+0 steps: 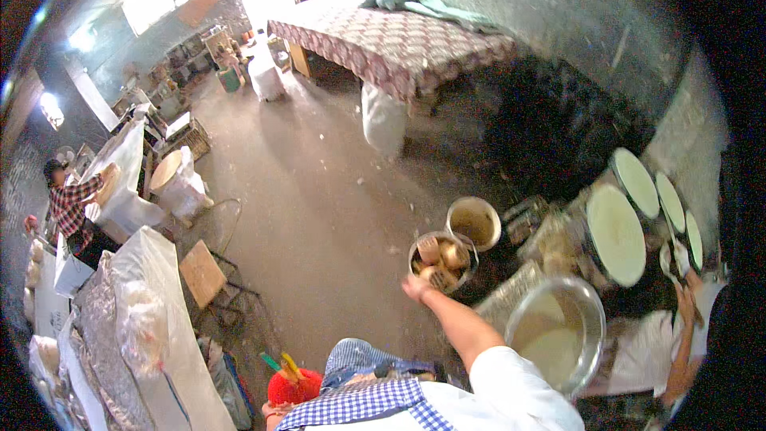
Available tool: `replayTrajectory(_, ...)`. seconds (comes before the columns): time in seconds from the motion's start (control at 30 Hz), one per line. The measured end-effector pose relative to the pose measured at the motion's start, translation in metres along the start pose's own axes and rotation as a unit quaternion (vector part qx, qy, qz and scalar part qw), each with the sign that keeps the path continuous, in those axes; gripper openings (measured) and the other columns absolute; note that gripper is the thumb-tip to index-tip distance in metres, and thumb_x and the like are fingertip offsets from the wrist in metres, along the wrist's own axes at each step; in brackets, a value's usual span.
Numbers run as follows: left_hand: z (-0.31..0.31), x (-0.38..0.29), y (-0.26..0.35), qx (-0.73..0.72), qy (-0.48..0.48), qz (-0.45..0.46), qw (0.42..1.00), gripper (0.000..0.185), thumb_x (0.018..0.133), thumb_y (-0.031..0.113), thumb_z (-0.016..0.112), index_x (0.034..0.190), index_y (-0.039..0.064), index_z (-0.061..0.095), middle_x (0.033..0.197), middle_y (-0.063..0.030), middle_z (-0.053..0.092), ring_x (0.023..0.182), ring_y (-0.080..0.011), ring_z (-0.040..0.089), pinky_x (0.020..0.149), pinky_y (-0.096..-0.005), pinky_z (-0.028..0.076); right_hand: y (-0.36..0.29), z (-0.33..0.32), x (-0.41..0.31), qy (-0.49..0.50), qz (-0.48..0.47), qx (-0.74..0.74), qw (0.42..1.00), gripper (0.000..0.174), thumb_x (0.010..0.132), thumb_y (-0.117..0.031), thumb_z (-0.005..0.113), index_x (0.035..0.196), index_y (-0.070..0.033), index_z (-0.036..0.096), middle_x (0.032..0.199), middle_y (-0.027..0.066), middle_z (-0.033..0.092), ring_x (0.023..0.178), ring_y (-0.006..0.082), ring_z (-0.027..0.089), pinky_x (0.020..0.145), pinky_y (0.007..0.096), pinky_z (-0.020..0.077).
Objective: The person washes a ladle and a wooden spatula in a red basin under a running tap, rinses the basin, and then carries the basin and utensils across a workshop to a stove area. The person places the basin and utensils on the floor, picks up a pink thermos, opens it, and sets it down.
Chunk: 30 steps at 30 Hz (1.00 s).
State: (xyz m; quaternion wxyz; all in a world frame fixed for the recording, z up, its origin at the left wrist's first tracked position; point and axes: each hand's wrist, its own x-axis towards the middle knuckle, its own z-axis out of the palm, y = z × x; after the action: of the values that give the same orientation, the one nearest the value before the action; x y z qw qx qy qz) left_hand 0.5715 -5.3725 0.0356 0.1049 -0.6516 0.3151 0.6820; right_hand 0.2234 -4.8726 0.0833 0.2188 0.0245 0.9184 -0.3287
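Note:
My right hand (pixel 417 288) is at the near rim of a metal bucket (pixel 413 254) holding several rounded brown pieces; its fingers are blurred, so I cannot tell whether they grip it. Touching or just behind this bucket stands an empty-looking light bucket (pixel 474 222) with a stained inside. At the lower edge, my left hand (pixel 277 412) is partly cut off, close below a red round container (pixel 294 387) with a green and a yellow handle sticking up. Its hold on the container is not clear. A large metal basin (pixel 553 335) of pale liquid stands to the right of my right arm.
Several round pans of pale liquid (pixel 616 236) line the right side, where another person's hands (pixel 688 299) hold a tool. A person in a checked shirt (pixel 69 206) works at the left table. Nearby are a wooden-topped stool (pixel 203 273) and a cloth-covered bed (pixel 395 42).

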Motion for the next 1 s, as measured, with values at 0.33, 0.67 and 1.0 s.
replayTrajectory(0.33,0.283,0.122,0.302,-0.024,-0.030,-0.006,0.999,0.028,0.078,0.035,0.053,0.089,0.010,0.052,0.072,-0.0104,0.056,0.061,-0.0292,0.053,0.075,-0.0472,0.048,-0.038,-0.097,0.387,0.003,0.143,-0.142,0.979,0.035,0.078,-0.031,0.049,0.096,-0.005,0.064,0.097,0.0161,0.064,0.095,0.0348,0.060,0.082,0.0410,0.0465)
replayTrajectory(0.67,0.491,0.213,0.584,-0.039,-0.018,-0.003,0.999,0.027,0.078,0.035,0.053,0.089,0.010,0.052,0.072,-0.0102,0.056,0.061,-0.0290,0.053,0.074,-0.0470,0.048,-0.068,-0.122,0.450,-0.185,0.393,-0.112,0.894,0.039,0.073,-0.037,0.052,0.092,-0.005,0.066,0.095,0.0156,0.065,0.094,0.0327,0.060,0.082,0.0399,0.0461)
replayTrajectory(1.0,0.634,0.239,0.865,-0.146,0.045,0.028,0.988,0.026,0.079,0.034,0.052,0.090,0.010,0.052,0.071,-0.0099,0.055,0.061,-0.0289,0.053,0.074,-0.0467,0.048,-0.548,-0.310,1.119,0.036,0.026,-0.157,0.987,0.045,0.068,-0.043,0.054,0.087,-0.005,0.068,0.093,0.0151,0.066,0.094,0.0306,0.061,0.083,0.0387,0.0457)
